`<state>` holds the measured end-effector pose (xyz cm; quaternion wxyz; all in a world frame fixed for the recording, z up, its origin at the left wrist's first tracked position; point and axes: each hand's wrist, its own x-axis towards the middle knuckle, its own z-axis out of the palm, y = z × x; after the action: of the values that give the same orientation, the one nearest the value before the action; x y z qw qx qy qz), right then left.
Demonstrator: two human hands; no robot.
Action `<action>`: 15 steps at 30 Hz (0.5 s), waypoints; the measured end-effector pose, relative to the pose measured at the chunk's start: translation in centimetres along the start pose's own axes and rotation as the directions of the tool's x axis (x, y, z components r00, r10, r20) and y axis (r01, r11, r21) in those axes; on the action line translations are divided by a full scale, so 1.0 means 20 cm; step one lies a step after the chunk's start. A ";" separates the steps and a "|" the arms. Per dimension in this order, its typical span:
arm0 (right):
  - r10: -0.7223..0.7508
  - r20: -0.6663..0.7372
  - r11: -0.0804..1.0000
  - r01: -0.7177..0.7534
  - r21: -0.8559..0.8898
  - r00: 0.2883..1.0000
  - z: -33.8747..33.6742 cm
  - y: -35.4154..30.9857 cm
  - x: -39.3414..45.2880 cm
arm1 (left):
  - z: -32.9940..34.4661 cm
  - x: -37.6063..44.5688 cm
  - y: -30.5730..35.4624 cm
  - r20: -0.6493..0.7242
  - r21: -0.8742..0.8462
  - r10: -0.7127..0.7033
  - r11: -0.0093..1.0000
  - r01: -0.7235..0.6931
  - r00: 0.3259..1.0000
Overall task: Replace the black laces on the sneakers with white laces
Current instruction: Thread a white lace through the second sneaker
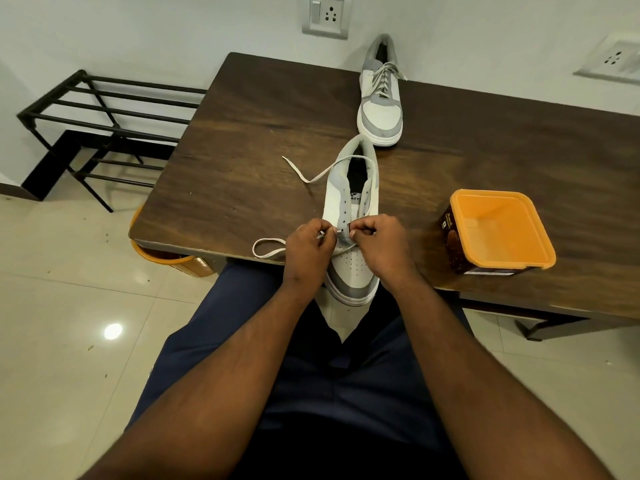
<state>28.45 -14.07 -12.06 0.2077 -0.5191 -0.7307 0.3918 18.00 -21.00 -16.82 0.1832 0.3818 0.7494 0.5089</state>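
Observation:
A white and grey sneaker (349,268) lies at the table's front edge, toe toward me and jutting over the edge. A white lace (311,176) trails from it: one end runs back over the collar to the left, and a loop (266,247) lies left of my hands. My left hand (308,251) pinches the lace tip at a lower eyelet. My right hand (377,244) pinches the eyelet flap on the opposite side. A second sneaker (381,112), fully laced in white, stands farther back.
An orange tub with a brown label (498,230) stands on the dark wooden table (242,133) to the right of the near sneaker. A black metal rack (100,123) stands on the floor at left. An orange bucket (162,258) sits under the table's front left corner.

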 end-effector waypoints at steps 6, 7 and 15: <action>-0.033 -0.011 0.999 0.033 0.010 0.999 0.02 0.02 0.01 | 0.03 0.00 0.01 -0.011 0.027 0.075 0.997 -0.075 0.997; -0.028 -0.011 0.999 0.028 0.018 1.000 0.02 0.03 0.01 | 0.03 0.00 0.01 -0.027 0.024 0.069 0.997 -0.068 0.997; -0.020 0.026 0.999 0.021 -0.026 0.999 0.04 0.06 0.05 | 0.06 -0.03 0.00 -0.040 0.021 0.080 0.997 -0.080 0.996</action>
<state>28.25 -13.25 -13.67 0.1954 -0.5092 -0.7436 0.3868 19.20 -20.74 -17.42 0.1439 0.4028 0.7419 0.5163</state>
